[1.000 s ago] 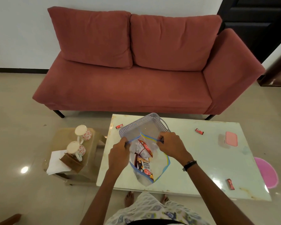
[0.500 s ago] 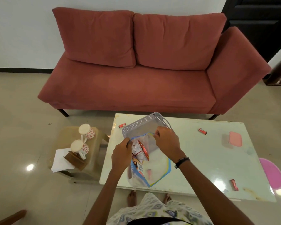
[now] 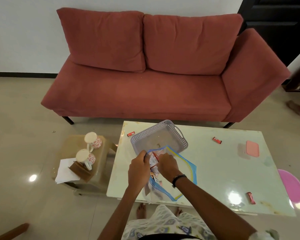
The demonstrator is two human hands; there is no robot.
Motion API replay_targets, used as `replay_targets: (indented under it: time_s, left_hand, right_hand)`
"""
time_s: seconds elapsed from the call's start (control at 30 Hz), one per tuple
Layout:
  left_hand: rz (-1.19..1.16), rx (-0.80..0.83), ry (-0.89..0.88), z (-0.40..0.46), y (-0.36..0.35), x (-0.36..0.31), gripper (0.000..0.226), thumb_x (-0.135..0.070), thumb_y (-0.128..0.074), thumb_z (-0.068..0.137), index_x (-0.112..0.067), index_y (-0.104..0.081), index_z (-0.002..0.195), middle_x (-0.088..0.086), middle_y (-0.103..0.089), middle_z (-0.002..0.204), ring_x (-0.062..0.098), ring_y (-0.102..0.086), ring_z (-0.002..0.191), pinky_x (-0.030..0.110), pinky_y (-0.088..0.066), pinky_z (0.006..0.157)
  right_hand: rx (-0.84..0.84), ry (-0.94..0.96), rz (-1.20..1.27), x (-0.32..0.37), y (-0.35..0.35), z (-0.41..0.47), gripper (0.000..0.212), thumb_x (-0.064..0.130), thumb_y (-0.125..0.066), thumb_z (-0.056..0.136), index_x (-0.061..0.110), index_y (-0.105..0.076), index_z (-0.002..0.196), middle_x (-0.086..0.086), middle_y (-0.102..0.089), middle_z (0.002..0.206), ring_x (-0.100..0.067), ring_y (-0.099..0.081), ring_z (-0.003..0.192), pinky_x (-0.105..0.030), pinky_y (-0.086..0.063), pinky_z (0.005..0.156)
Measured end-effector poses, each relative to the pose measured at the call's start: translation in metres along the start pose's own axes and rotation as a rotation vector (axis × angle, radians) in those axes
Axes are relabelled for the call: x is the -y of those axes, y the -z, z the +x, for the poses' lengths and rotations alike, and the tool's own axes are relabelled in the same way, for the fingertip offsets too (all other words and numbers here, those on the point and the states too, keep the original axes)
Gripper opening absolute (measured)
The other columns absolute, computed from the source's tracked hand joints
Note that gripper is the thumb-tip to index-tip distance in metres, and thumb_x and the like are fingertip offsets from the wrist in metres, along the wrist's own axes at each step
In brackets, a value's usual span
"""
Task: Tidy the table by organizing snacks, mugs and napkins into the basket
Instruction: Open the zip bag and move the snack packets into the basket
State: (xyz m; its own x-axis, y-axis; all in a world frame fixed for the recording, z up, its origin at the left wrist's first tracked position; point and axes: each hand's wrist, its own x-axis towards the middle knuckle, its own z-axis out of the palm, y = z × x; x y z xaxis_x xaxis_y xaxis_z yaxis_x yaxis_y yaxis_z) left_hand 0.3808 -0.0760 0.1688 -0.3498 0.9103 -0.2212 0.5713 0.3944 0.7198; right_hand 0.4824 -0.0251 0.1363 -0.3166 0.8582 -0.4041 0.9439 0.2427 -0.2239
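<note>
Hands pinch the mouth of the zip bag (image 3: 184,172) at the worktop's near edge, left hand (image 3: 139,170) and right hand (image 3: 167,166) closed on its rim, probably sealing snacks before the basket (image 3: 182,138).

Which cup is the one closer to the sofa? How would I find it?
Left of the glass table stands a small brown side table. The white mug with red flowers is on its far part. Unlike the matching mug near the white paper, it stands clear.

I see the grey basket (image 3: 158,135) sitting empty on the table, a clear zip bag (image 3: 171,172) of snacks just in front. Two mugs (image 3: 88,150) and white napkins (image 3: 65,171) rest on the stool; small red snacks (image 3: 216,140) lie scattered.
</note>
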Motion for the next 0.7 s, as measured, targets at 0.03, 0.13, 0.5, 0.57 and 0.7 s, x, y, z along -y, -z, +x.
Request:
replay_targets:
  time_s: [0.03,0.13,0.5,0.57,0.7]
  left_hand:
    - [-0.014,0.001,0.0,-0.002,0.0,-0.001,0.032,-0.036,-0.036,0.098,-0.015,-0.057,0.11,0.005,-0.068,0.101,0.014,-0.058,0.076,0.019,-0.049,0.064]
    - [-0.057,-0.007,0.002,-0.006,0.002,-0.008,0.032,-0.037,-0.037,0.098,-0.013,-0.057,0.105,0.009,-0.067,0.098,0.022,-0.061,0.081,0.035,-0.054,0.079]
    - [-0.075,-0.043,0.127,0.013,-0.009,-0.013,0.026,-0.028,-0.036,0.1,-0.015,-0.045,0.08,0.003,-0.053,0.072,0.021,-0.047,0.065,0.023,-0.029,0.048]
    - [-0.091,-0.072,0.165,0.029,-0.017,-0.01,0.028,-0.028,-0.036,0.1,-0.014,-0.047,0.079,0.003,-0.054,0.07,0.022,-0.049,0.064,0.026,-0.03,0.05]
    - [-0.167,-0.138,0.219,0.065,-0.039,-0.001,0.03,-0.024,-0.036,0.1,-0.008,-0.046,0.077,-0.001,-0.049,0.062,0.015,-0.045,0.057,0.017,-0.031,0.047]
  right_hand:
    - [0.009,0.007,-0.01,0.001,-0.001,0.002,0.023,0.006,-0.043,0.095,0.003,-0.056,0.115,-0.014,-0.06,0.12,-0.028,-0.057,0.113,-0.031,-0.046,0.093]
    - [0.01,0.03,-0.041,0.004,-0.004,0.003,0.024,0.008,-0.045,0.095,0.004,-0.056,0.116,-0.013,-0.061,0.119,-0.028,-0.058,0.112,-0.032,-0.046,0.093]
    - [-0.14,0.133,-0.146,-0.005,0.008,0.016,0.017,0.013,-0.083,0.057,0.013,-0.068,0.065,-0.009,-0.066,0.06,-0.023,-0.065,0.055,-0.022,-0.043,0.047]
    - [-0.209,0.174,-0.188,-0.01,0.016,0.024,0.024,0.008,-0.085,0.045,0.016,-0.067,0.059,-0.005,-0.059,0.046,-0.022,-0.058,0.04,-0.02,-0.034,0.037]
    - [-0.502,0.345,-0.153,-0.036,0.038,0.045,0.022,0.008,-0.084,0.049,0.015,-0.067,0.059,-0.001,-0.052,0.036,-0.02,-0.049,0.027,-0.016,-0.028,0.033]
